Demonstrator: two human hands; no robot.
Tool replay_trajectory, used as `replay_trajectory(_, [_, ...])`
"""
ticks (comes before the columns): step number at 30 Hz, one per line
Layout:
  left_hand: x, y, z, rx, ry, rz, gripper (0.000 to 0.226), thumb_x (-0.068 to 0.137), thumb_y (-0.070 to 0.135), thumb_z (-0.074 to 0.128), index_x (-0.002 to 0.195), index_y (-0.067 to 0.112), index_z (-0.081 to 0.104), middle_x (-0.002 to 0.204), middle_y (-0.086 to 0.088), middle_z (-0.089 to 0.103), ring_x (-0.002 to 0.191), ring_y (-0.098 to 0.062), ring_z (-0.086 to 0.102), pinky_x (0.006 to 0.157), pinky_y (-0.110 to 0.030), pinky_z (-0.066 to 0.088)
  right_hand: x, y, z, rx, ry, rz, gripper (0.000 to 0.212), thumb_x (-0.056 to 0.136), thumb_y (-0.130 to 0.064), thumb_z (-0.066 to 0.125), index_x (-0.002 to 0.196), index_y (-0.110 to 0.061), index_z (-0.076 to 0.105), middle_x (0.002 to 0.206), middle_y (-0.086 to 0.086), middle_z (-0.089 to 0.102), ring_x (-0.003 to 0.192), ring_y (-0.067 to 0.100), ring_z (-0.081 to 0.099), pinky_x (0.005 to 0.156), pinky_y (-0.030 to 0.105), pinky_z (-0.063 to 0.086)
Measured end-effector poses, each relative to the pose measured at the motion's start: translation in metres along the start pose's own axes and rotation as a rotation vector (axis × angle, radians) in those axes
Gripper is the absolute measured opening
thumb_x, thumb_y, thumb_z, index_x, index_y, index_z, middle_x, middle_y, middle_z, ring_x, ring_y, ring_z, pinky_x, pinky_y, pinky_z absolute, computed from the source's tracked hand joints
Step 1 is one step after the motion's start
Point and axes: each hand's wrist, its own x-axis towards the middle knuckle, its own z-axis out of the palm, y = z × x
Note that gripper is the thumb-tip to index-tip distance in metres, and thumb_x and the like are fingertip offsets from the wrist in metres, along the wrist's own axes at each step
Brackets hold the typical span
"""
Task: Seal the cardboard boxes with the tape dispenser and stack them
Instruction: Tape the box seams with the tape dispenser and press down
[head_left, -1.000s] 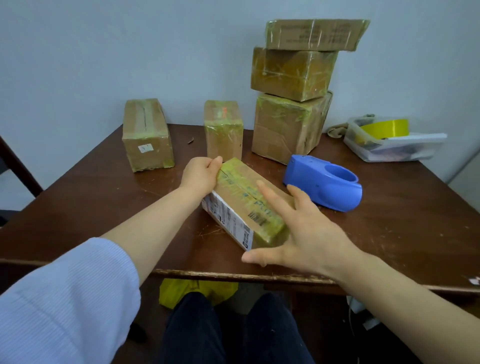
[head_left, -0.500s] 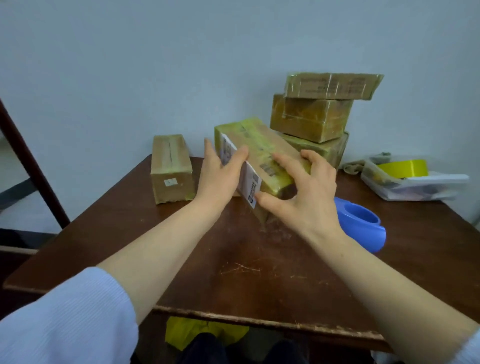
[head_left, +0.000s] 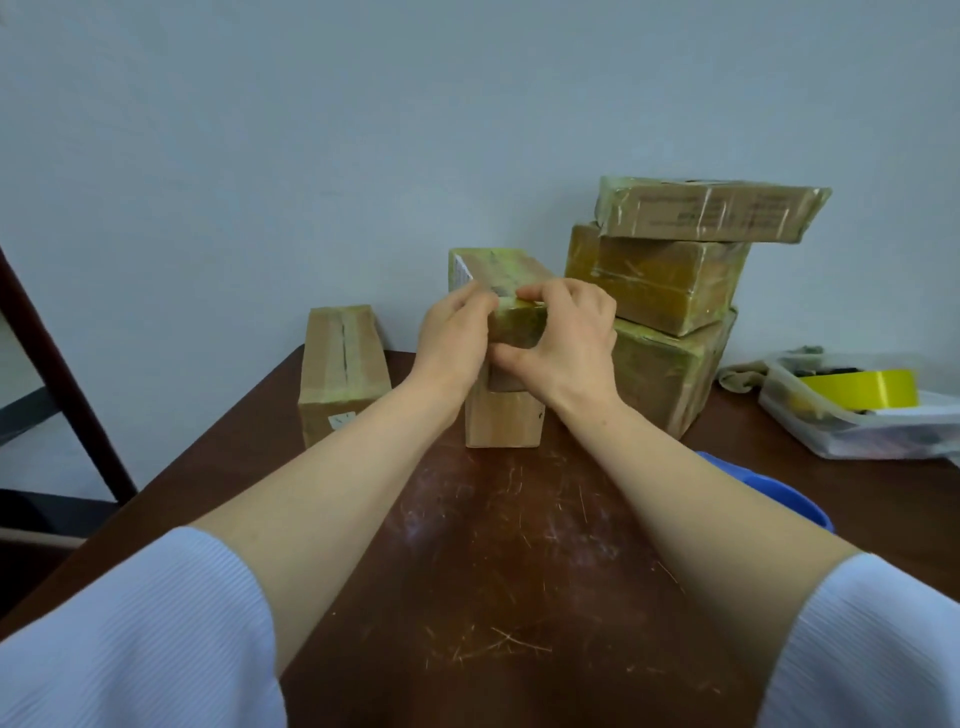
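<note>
My left hand and my right hand both grip a taped cardboard box by its near end. It lies on top of a smaller upright box in the middle of the brown table. A stack of three taped boxes stands to the right against the wall. Another taped box lies to the left. The blue tape dispenser sits on the table at the right, mostly hidden behind my right forearm.
A clear plastic tray holding a yellow tape roll sits at the table's far right. A dark wooden frame leans at the left beyond the table edge. The grey wall is right behind the boxes.
Both hands lifted the taped box from the table's middle and carried it back onto the small upright box. The view tilted upward.
</note>
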Motion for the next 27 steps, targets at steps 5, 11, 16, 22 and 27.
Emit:
replay_trajectory(5, [0.016, -0.006, 0.007, -0.002, 0.006, -0.083, 0.030, 0.092, 0.014, 0.039, 0.076, 0.019, 0.064, 0.088, 0.003, 0.065, 0.083, -0.003, 0.060, 0.084, -0.026, 0.049, 0.021, 0.012, 0.023, -0.098, -0.015, -0.017, 0.059, 0.070, -0.038, 0.072, 0.124, -0.022, 0.052, 0.131, 0.005, 0.041, 0.132, 0.026, 0.023, 0.102, 0.041, 0.031])
replay_trajectory(11, [0.024, -0.014, 0.010, -0.027, -0.008, -0.141, 0.022, 0.082, 0.026, 0.040, 0.079, 0.017, 0.060, 0.092, -0.003, 0.059, 0.081, -0.010, 0.053, 0.081, -0.032, 0.042, 0.028, 0.024, 0.037, -0.112, -0.009, 0.024, 0.059, 0.073, -0.038, 0.072, 0.126, -0.022, 0.051, 0.132, 0.008, 0.038, 0.133, 0.027, 0.022, 0.104, 0.042, 0.031])
replay_trajectory(16, [0.024, -0.021, 0.006, -0.008, -0.041, -0.144, 0.020, 0.088, 0.024, 0.043, 0.072, 0.024, 0.054, 0.077, 0.011, 0.052, 0.069, 0.000, 0.048, 0.080, -0.026, 0.039, 0.029, 0.024, 0.035, -0.216, -0.099, -0.010, 0.062, 0.082, -0.035, 0.068, 0.137, -0.020, 0.042, 0.148, 0.013, 0.028, 0.143, 0.031, 0.009, 0.114, 0.056, 0.013])
replay_trajectory(22, [0.019, -0.031, -0.034, 0.374, 0.140, 0.012, 0.031, 0.096, 0.024, 0.035, 0.105, 0.021, 0.064, 0.112, 0.008, 0.058, 0.101, -0.002, 0.051, 0.077, -0.015, 0.042, 0.007, 0.009, 0.052, -0.155, 0.153, -0.435, 0.044, 0.080, -0.004, 0.059, 0.124, -0.007, 0.060, 0.138, 0.018, 0.050, 0.131, 0.038, 0.039, 0.109, 0.050, 0.026])
replay_trajectory(27, [0.011, -0.053, -0.094, 0.928, 0.311, -0.027, 0.040, 0.095, 0.015, 0.038, 0.132, 0.012, 0.055, 0.146, -0.012, 0.038, 0.135, -0.029, 0.031, 0.111, -0.037, 0.025, -0.016, -0.018, 0.086, 0.022, -0.370, -0.382, 0.057, 0.083, 0.005, 0.041, 0.136, -0.015, 0.048, 0.141, 0.005, 0.047, 0.131, 0.024, 0.039, 0.105, 0.036, 0.037])
